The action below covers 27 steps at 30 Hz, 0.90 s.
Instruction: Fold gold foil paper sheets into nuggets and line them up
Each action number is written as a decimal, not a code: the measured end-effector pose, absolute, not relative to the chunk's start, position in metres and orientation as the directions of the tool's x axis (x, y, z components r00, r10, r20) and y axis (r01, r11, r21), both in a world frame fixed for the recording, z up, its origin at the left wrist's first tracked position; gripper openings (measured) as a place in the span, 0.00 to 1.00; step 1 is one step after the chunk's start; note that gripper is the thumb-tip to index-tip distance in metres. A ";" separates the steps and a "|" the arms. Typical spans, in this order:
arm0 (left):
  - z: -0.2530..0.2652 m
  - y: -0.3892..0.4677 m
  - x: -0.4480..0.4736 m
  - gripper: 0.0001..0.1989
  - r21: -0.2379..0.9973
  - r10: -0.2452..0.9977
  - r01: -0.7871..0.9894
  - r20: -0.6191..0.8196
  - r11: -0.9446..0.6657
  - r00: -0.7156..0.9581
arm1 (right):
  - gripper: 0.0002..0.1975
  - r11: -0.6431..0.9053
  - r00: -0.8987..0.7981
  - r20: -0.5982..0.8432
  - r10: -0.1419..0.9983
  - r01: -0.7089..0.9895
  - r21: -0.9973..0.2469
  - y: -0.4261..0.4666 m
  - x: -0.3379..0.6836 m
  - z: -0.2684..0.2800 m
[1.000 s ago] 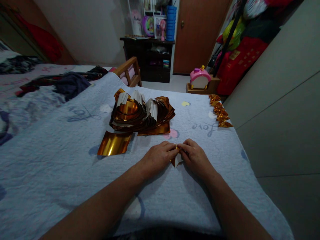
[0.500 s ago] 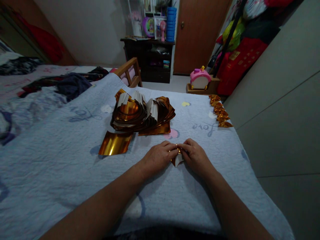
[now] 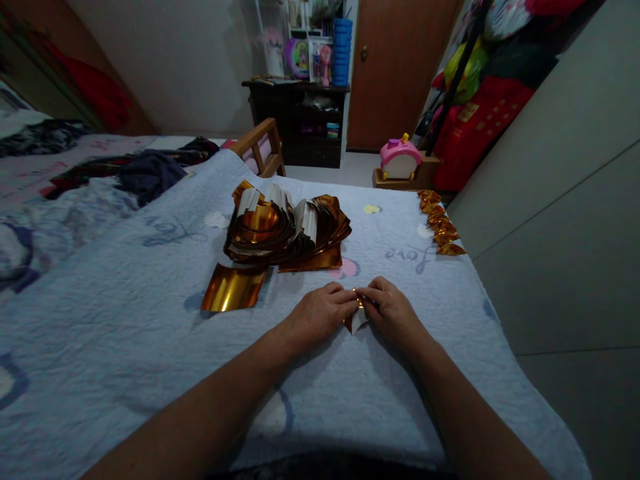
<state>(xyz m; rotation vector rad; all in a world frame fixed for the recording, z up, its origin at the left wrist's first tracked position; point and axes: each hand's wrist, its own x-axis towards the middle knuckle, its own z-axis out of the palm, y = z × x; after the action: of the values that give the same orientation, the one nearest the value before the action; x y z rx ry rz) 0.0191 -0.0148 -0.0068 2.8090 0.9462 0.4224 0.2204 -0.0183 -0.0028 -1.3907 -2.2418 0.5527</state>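
Grip: both hands closed, sharing one piece. We list the left hand [image 3: 320,312] and the right hand [image 3: 395,312], fingertips nearly meeting, pinching a small folded sheet [image 3: 359,321] between them, gold on one face and white on the other. It sits low over the pale blue quilt [image 3: 150,293], one pointed corner showing toward us; the fingers cover much of it, so we cannot tell how its upper folds run.

Beyond the hands, to the left: one pile of gold sheets [image 3: 260,223], bent into curls, white backs showing. Just beside its near edge: one loose gold sheet [image 3: 234,290], bowed, lying alone. At the quilt's far right edge: a row of folded gold pieces [image 3: 444,235], set close together.

Farther off, we enter a dark cabinet [image 3: 295,133], a brown door [image 3: 395,73] and a pink toy [image 3: 400,160].
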 end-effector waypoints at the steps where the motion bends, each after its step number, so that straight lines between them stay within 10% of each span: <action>1: -0.006 -0.015 0.019 0.09 0.224 0.609 0.568 0.213 -0.792 0.764 | 0.12 0.413 -0.395 0.158 0.905 0.728 -0.548 -0.018 0.220 -0.003; 27: -0.009 -0.015 0.017 0.12 0.377 0.717 0.620 0.219 -0.688 0.662 | 0.13 0.467 -0.455 0.172 0.874 0.689 -0.555 -0.015 0.228 -0.003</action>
<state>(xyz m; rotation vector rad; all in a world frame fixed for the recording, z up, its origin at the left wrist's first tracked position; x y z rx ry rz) 0.0173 -0.0146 -0.0094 2.6094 1.0741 0.5143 0.2280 -0.0153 -0.0029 -1.3046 -2.2843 0.5748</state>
